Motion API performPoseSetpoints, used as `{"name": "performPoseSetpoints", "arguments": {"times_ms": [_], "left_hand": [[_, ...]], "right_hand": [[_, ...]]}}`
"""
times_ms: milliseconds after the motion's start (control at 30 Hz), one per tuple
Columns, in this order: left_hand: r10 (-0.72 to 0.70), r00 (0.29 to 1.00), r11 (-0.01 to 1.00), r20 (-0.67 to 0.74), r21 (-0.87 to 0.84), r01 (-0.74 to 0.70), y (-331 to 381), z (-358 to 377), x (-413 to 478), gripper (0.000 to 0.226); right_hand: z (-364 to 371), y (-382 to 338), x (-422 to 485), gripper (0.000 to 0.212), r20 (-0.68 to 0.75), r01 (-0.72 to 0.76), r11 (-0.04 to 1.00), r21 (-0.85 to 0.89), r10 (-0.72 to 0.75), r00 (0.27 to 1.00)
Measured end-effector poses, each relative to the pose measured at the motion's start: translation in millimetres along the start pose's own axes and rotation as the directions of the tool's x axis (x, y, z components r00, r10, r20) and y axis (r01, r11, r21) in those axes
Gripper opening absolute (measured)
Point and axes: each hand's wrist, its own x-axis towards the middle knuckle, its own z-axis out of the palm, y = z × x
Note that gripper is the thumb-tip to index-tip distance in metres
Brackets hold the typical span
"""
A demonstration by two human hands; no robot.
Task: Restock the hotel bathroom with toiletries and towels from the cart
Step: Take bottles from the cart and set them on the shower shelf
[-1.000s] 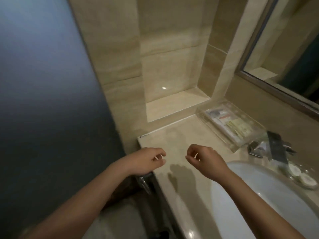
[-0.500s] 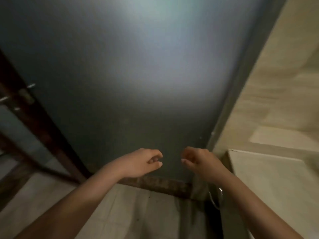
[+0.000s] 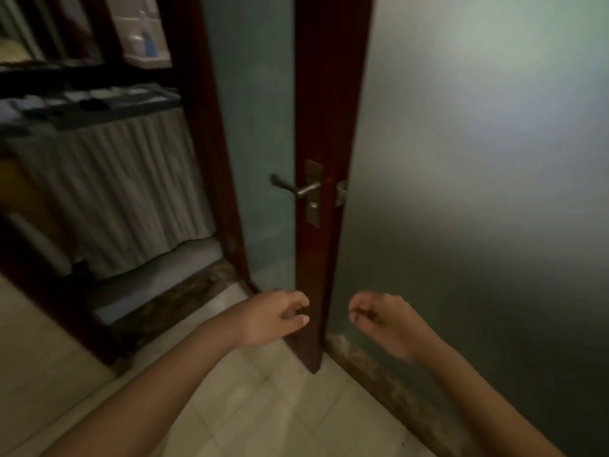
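Through the doorway at the left stands the housekeeping cart (image 3: 108, 192), with a grey pleated skirt and a dark top tray (image 3: 92, 103) of small blurred items. White and blue bottles (image 3: 145, 44) sit higher up behind it. My left hand (image 3: 273, 316) and my right hand (image 3: 379, 319) hover side by side at the bottom centre, low in front of the door's edge. The fingers of both hang loosely curled, and I see nothing in either. The cart is well beyond both hands.
A frosted glass door (image 3: 478, 192) in a dark red wooden frame fills the right side, its metal lever handle (image 3: 296, 189) at mid height. The door frame post (image 3: 211, 159) borders the opening. A brown stone threshold (image 3: 178, 301) crosses pale floor tiles (image 3: 263, 407).
My view has swung left from the sink counter and toiletry tray, across the frosted door, to the doorway and cart. Both hands keep the same loosely curled pose in front of me.
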Motion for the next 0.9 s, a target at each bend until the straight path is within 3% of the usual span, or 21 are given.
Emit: {"name": "performPoseSetpoints", "arguments": {"times_ms": [133,233,500,900], "left_hand": [[-0.067,0.986,0.998,-0.152,-0.022,0.065,-73.4,-50.5,-31.7,0.031],[-0.143,0.972,0.986,-0.185,-0.115,0.123,-118.5,-82.5,-54.8,0.03],[-0.311,0.89,0.949,-0.333,-0.161,0.272,-232.8,-164.4,-92.5,0.029],[-0.41,0.799,0.905,-0.44,-0.301,0.3,-378.0,-319.8,-36.7,0.02]], "right_hand": [[24.3,-62.9,67.8,0.004,0.016,0.07,0.997,0.038,-0.071,0.997],[40.2,-108.2,111.3,0.005,0.047,0.151,0.987,0.055,-0.154,0.987],[73.2,-201.8,230.1,0.019,0.142,0.33,0.94,0.085,-0.34,0.93],[76.2,-314.4,489.4,0.015,0.168,0.504,0.841,0.198,-0.536,0.828]]}}
